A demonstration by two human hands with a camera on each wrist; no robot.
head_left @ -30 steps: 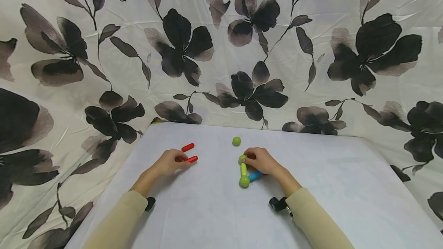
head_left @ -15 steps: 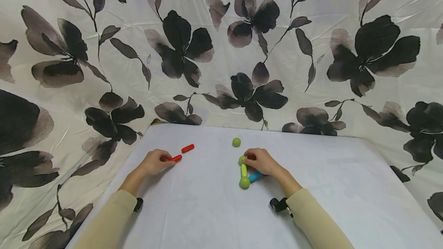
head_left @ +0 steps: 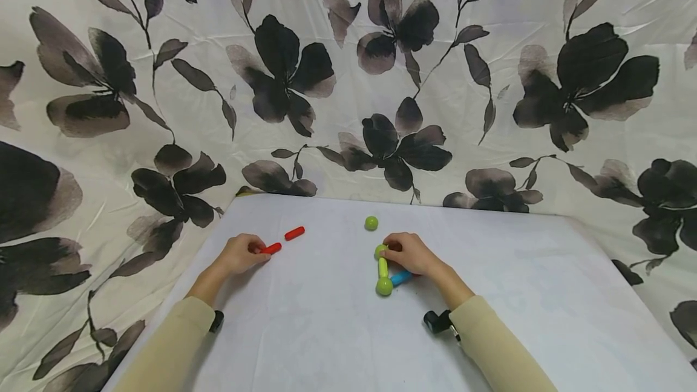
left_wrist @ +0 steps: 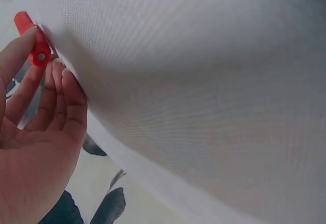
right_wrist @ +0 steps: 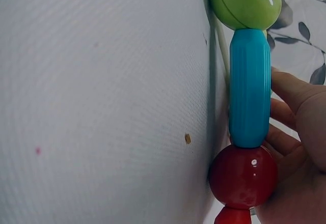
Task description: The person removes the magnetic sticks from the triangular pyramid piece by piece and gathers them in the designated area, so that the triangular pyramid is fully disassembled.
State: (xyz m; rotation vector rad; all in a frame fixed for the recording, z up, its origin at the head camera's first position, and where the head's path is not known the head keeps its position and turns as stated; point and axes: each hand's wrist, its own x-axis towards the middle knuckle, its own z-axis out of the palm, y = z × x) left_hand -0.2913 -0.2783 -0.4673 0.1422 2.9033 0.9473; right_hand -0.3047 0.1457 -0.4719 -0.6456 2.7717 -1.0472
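At the left of the table my left hand (head_left: 239, 254) pinches a red rod (head_left: 272, 248) between thumb and fingers. A hole shows in that rod's near end in the left wrist view. Further right, my right hand (head_left: 411, 253) holds the upper green ball (head_left: 380, 251) of a joined toy piece. From it a light green rod (head_left: 383, 268) runs down to a second green ball (head_left: 383, 286). A blue rod (head_left: 402, 277) joins that lower ball. The right wrist view shows a dark red ball (right_wrist: 243, 177) at its other end, then a red rod (right_wrist: 233, 216), cut off by the frame.
Another red rod (head_left: 294, 233) lies just beyond the left hand. A loose green ball (head_left: 371, 223) sits behind the joined piece. The white table (head_left: 327, 331) ends at a floral cloth (head_left: 337, 77) hanging behind it.
My left hand has drawn the red rod leftward, away from the middle of the table, most of it in the first half second. My right hand and the joined piece stay in place.
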